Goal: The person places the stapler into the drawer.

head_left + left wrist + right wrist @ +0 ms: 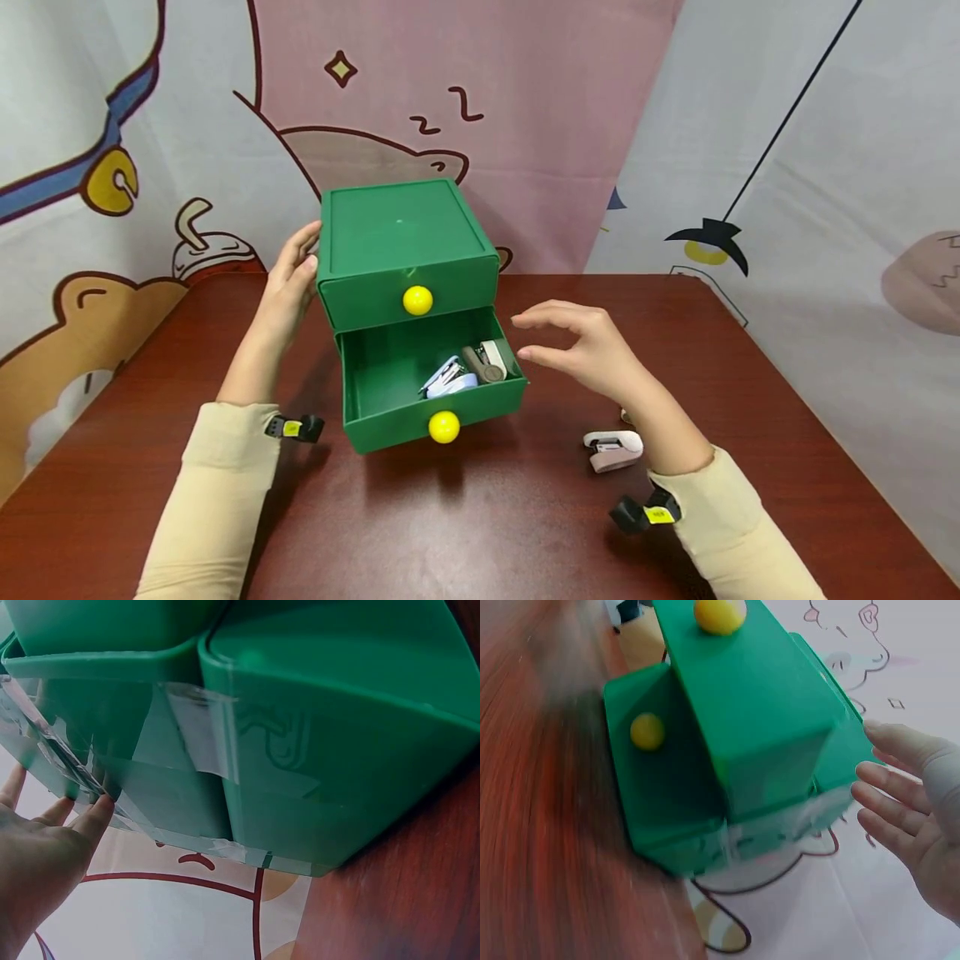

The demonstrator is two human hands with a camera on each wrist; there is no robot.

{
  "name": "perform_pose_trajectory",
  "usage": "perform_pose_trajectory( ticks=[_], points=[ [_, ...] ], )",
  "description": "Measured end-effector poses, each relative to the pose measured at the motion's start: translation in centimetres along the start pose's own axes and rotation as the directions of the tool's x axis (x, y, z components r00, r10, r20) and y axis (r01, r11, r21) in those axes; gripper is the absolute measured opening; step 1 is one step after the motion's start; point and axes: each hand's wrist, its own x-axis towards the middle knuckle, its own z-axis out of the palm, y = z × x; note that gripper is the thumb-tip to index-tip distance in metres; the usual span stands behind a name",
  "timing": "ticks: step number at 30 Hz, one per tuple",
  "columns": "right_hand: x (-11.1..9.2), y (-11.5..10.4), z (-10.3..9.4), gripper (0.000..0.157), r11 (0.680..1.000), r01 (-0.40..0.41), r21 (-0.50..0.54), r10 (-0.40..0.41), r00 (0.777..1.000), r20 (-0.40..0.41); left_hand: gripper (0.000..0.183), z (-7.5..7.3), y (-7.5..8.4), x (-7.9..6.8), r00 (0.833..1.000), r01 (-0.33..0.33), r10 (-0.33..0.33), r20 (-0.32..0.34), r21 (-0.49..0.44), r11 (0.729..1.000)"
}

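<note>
Nearest camera: cream sleeves (225,492), in front of green drawer unit (401,225). Boxy smooth plastic, on glossy red-brown tabletop (465,533). Lower drawer (397,429) pulled out, holding light-blue stapler (453,383) and grey-and-white stapler (483,362) towards right end. Upper drawer (367,304) closed, contents hidden. Round shiny yellow knobs (417,300) on both fronts. Clear tape (202,727) wrinkled across unit's left wall. Left hand (288,279): rests straightened fingertips against that wall. Right hand (581,346): hovers right of unit, thumb and fingers parted, grips nothing. White-and-pinkish stapler (613,448) right of unit, on tabletop.
</note>
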Motion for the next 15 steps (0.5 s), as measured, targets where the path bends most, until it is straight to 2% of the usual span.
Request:
perform_pose_trajectory(
  ticks=[7,15],
  points=[
    [-2.6,1.1,-2.2,0.036,0.994,-0.082,-0.075,0.084,0.996,0.018,0.063,0.1,0.1,0.1,1.0,0.004,-0.004,0.016,-0.002,1.0],
    [-5.4,2.5,-3.0,0.04,0.991,-0.102,-0.085,0.108,0.992,0.071,0.059,0.1,0.2,0.0,1.0,0.004,-0.004,0.027,0.009,1.0]
  ],
)
